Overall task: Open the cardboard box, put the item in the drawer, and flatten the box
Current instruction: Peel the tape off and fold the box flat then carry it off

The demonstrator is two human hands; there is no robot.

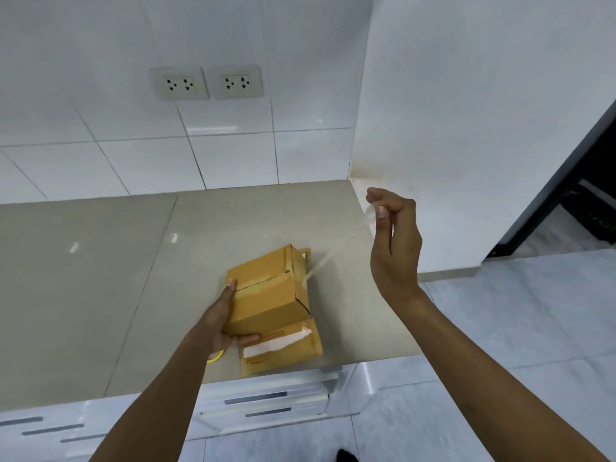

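Observation:
A small brown cardboard box [266, 288] rests on the beige countertop [116, 278] near its front right corner. My left hand [221, 323] grips the box's left side, thumb under its near edge. One flap [283, 345] with a white label lies folded down toward me. My right hand [393, 241] is raised to the right of the box, fingers pinched on a strip of clear tape [336, 251] that stretches down to the box's right end. The box's contents are hidden. White drawers [266, 401] with dark handle slots sit below the counter edge.
A yellow loop [216, 356], like a rubber band, lies under my left wrist. Two wall sockets [206, 83] are set in the white tiled wall behind the counter. To the right, the counter ends at a white wall and tiled floor [500, 328].

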